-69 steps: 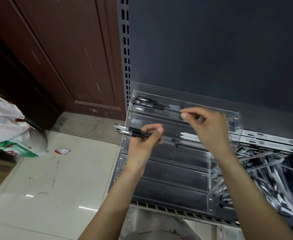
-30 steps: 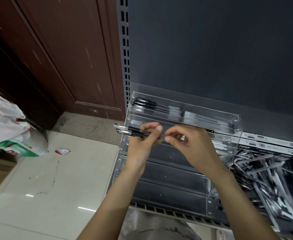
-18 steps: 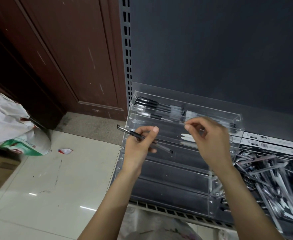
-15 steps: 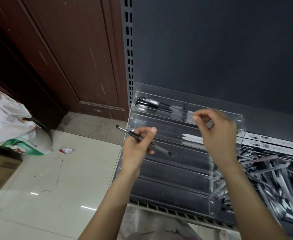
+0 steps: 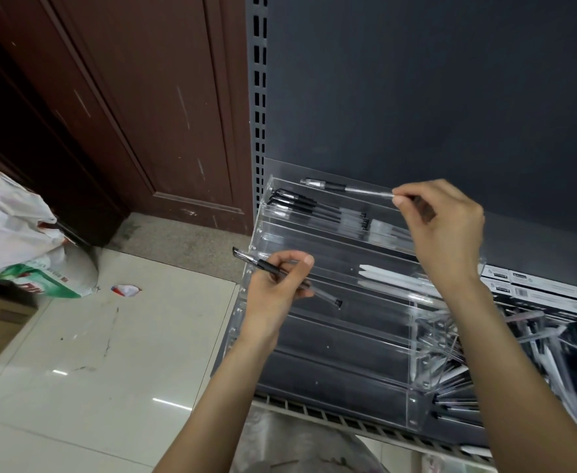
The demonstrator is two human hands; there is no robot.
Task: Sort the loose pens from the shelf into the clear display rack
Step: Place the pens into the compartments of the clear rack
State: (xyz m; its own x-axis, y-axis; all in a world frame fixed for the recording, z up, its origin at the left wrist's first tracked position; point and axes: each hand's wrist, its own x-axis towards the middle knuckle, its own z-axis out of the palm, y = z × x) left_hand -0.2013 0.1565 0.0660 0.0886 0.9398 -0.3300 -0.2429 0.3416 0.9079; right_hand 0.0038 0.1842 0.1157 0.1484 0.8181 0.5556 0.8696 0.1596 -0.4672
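The clear display rack (image 5: 413,404) steps up the shelf in tiers. My right hand (image 5: 447,230) pinches the end of a clear black-capped pen (image 5: 348,188) over the rack's top tier. Several black pens (image 5: 314,209) lie in that top tier, and white pens (image 5: 389,276) lie two tiers lower. My left hand (image 5: 276,288) grips another black pen (image 5: 270,266) in front of the rack's left side. A pile of loose pens (image 5: 536,353) fills the shelf to the right of the rack.
Boxed pens (image 5: 536,288) are stacked behind the loose pile. A dark back panel (image 5: 416,80) rises behind the rack. Left of the shelf are a brown door (image 5: 143,97), a tiled floor (image 5: 109,353) and a white plastic bag (image 5: 10,240).
My right hand took a pen from the ones in my left hand and carried it up and back over the top tier. My left hand stayed in place and now shows one pen.
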